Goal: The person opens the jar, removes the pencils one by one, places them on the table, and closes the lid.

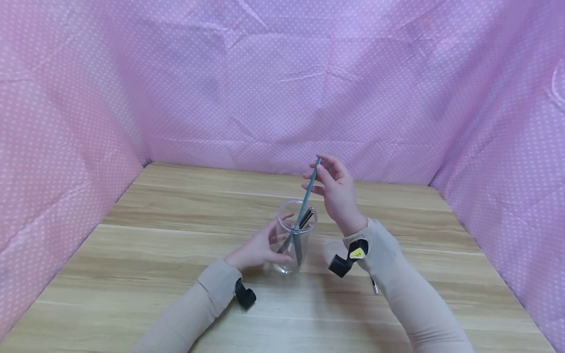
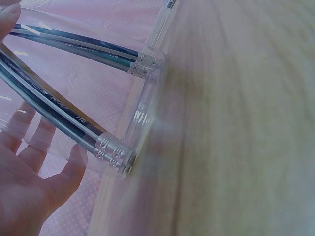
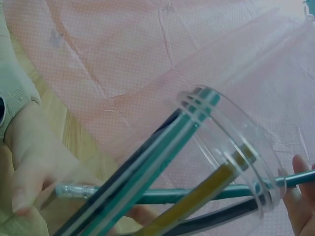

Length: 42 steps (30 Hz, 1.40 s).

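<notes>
A clear plastic jar (image 1: 284,268) stands on the table, with my left hand (image 1: 258,247) holding it round the side, thumb in front and fingers behind. Several pencils (image 2: 54,98) lean inside it, dark, green and yellow, eraser ends down at the jar's bottom. Above the rim, my right hand (image 1: 341,196) pinches the top of a green pencil (image 1: 311,184) between thumb and fingers. Its lower part is inside the jar; in the right wrist view the eraser end (image 3: 74,191) shows through the wall. The pencil tip is hidden in my fingers.
A clear round lid (image 1: 332,252) lies right of the jar, partly behind the right wrist. Another pencil (image 1: 374,286) lies on the wooden table (image 1: 185,196), mostly hidden under the right forearm. Pink dotted cloth (image 1: 282,88) hangs behind and at both sides.
</notes>
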Each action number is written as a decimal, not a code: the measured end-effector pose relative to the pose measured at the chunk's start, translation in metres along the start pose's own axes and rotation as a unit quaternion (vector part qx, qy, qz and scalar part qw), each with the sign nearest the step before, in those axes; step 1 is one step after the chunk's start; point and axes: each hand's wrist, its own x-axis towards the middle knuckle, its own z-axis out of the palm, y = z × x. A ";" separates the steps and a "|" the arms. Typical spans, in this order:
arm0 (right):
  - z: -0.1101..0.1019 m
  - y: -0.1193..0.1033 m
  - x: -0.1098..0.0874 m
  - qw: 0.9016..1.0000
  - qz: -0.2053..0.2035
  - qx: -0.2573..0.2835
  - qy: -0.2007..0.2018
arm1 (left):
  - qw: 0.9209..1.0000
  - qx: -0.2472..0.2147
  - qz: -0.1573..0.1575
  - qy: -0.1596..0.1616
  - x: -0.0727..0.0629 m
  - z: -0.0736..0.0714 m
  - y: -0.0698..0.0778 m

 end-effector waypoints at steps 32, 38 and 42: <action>-0.028 -0.011 0.024 0.966 0.074 0.205 0.141 | 1.000 0.017 -0.013 0.004 0.001 -0.001 0.001; -0.035 -0.010 0.024 0.952 0.101 0.244 0.152 | 1.000 0.007 -0.002 0.000 0.000 0.000 0.003; -0.039 -0.010 0.023 0.952 0.114 0.243 0.148 | 1.000 0.007 0.005 0.003 0.000 0.000 0.003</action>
